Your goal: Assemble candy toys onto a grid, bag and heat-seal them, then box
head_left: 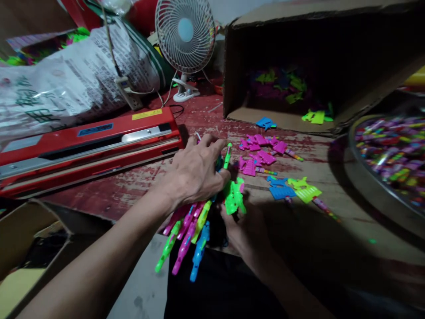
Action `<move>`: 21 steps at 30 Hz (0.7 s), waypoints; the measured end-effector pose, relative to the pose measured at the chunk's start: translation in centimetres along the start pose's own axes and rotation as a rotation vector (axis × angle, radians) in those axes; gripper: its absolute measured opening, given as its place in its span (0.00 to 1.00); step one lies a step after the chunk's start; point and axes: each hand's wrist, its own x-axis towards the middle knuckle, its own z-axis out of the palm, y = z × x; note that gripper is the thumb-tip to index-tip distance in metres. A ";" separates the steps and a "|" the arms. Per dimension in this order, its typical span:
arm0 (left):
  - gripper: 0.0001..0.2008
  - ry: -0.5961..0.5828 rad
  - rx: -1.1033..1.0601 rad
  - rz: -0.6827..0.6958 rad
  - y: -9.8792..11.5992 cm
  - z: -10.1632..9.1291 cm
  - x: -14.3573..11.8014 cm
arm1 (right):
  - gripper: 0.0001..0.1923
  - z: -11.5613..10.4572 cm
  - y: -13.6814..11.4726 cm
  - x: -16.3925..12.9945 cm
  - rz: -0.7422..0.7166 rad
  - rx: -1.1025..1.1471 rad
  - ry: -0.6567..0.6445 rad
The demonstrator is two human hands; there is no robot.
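Observation:
My left hand (195,170) is closed over a bundle of pink, green and blue plastic stick toys (186,237) that fan out below my wrist. One green stick (227,156) pokes up between its fingers. My right hand (247,230), in shadow, pinches a bright green comb-shaped plastic piece (234,197) right beside the bundle. Loose pink pieces (259,155), a blue piece (280,190) and a yellow-green piece (305,191) lie on the worn red table just beyond my hands.
A red heat sealer (83,146) lies at left. A white desk fan (186,35) stands behind it. An open cardboard box (315,71) holds more pieces. A metal basin (372,186) of coloured sticks sits at right. Another carton (29,239) is near left.

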 end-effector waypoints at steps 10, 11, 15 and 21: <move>0.24 0.034 0.012 0.089 -0.7 0.3 0.1 | 0.13 -0.3 -1.4 -0.2 -0.173 -0.180 -0.116; 0.24 0.032 -0.001 0.097 -0.8 0.3 0.1 | 0.15 -0.3 -1.6 -0.2 -0.184 -0.171 -0.114; 0.28 0.046 -0.049 0.043 -0.5 -0.2 0.1 | 0.26 0.2 -2.0 -0.5 -0.185 -0.101 -0.121; 0.35 0.140 0.085 0.079 0.7 0.1 -0.1 | 0.14 -2.2 -0.7 0.3 -0.236 -0.156 -0.190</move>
